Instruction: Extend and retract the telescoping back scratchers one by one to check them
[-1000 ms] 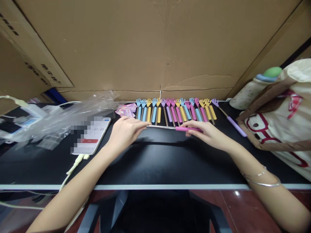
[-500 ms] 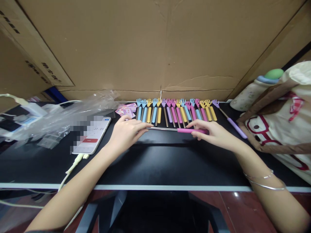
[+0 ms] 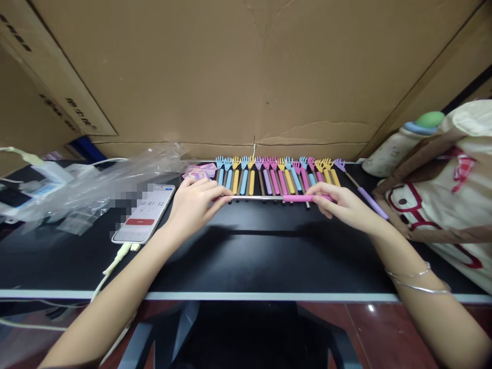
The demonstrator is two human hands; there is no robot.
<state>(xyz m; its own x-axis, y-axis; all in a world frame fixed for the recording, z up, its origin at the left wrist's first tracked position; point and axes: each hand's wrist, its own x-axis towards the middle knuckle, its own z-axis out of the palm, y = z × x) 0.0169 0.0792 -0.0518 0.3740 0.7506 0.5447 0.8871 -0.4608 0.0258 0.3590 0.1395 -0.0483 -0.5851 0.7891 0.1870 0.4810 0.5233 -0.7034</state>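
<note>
Between my two hands a pink-handled back scratcher (image 3: 298,198) is held level above the black table, its metal rod drawn out. My left hand (image 3: 198,202) pinches the rod's left end, and its claw head is hidden behind the fingers. At the other end my right hand (image 3: 338,205) is closed on the pink grip. Just behind lies a row of back scratchers (image 3: 251,182) in blue, yellow, pink and purple, claws towards the cardboard. A purple back scratcher (image 3: 371,201) with its rod extended lies at the row's right end, near my right hand.
A phone (image 3: 144,220) showing a timer lies left of my left hand, with a cable plugged in. Clear plastic bags (image 3: 115,174) and pink printed cards (image 3: 202,170) are behind it. A bottle (image 3: 395,148) and a cream bag (image 3: 442,195) stand at the right. Cardboard (image 3: 230,77) walls the back.
Both hands have lifted the pink back scratcher slightly. My right hand has shifted a little right along the grip, and the rod is now nearly level.
</note>
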